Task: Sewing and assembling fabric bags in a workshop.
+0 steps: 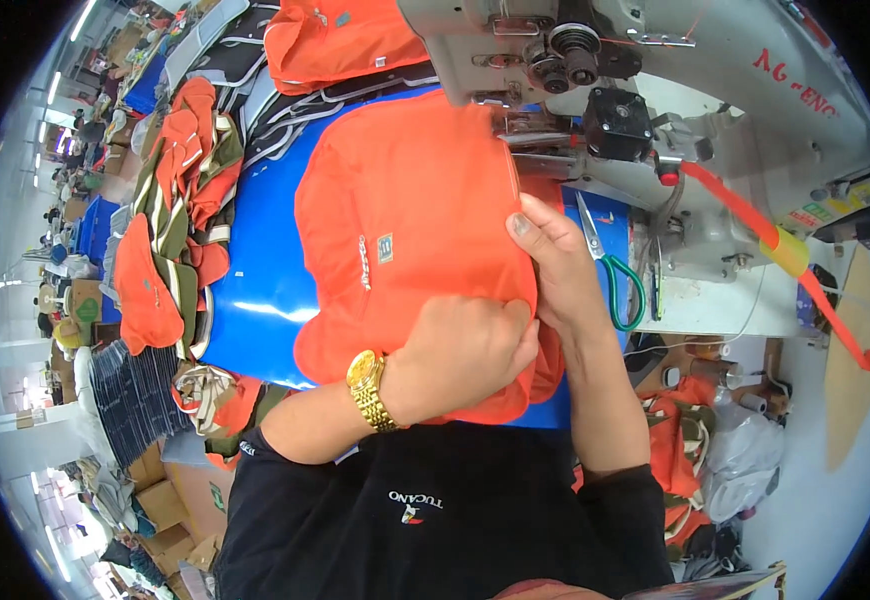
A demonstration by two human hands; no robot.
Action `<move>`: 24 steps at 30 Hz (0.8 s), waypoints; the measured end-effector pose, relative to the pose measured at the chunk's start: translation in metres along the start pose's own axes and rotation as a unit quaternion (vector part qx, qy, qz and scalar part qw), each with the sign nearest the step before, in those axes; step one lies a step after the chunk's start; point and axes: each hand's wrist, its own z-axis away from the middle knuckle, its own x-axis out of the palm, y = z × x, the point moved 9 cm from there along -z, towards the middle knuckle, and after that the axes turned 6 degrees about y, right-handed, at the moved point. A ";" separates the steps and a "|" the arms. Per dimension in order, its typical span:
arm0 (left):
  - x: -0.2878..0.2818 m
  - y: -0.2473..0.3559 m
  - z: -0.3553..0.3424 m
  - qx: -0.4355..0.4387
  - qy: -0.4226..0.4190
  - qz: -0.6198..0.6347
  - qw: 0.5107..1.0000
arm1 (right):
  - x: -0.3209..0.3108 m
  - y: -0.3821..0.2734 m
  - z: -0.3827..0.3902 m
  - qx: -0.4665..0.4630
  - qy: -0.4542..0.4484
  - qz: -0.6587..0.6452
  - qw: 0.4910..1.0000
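An orange fabric bag piece (395, 190) with a small patch and a zip-like line lies in front of me, its far right edge under the sewing machine's (805, 120) working end. My left hand (470, 345), a gold watch on its wrist, is closed in a fist on the near right part of the fabric. The fabric's right edge is pinched by my right hand (550, 250), with the thumb on top and the fingers partly hidden beneath. Just right of that hand lie scissors (623, 290) with green handles.
The blue tabletop (260, 290) extends left under the fabric. Orange, olive and white pieces (170, 220) are heaped along its left side. More orange fabric (345, 45) and black-and-grey pieces (230, 55) lie at the far side. A red-orange tube (725, 195) hangs by the machine.
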 end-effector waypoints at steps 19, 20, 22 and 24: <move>0.002 -0.036 -0.033 -0.010 0.000 0.033 0.999 | -0.068 -0.175 0.055 -0.239 0.190 0.396 0.866; 0.004 -0.035 -0.033 -0.010 -0.008 0.036 0.999 | -0.071 -0.175 0.045 -0.239 0.192 0.401 0.863; 0.005 -0.033 -0.032 -0.016 -0.039 0.045 0.998 | -0.077 -0.170 0.028 -0.222 0.168 0.385 0.880; 0.004 -0.035 -0.034 -0.021 -0.071 0.053 0.996 | -0.084 -0.165 0.032 -0.224 0.196 0.384 0.874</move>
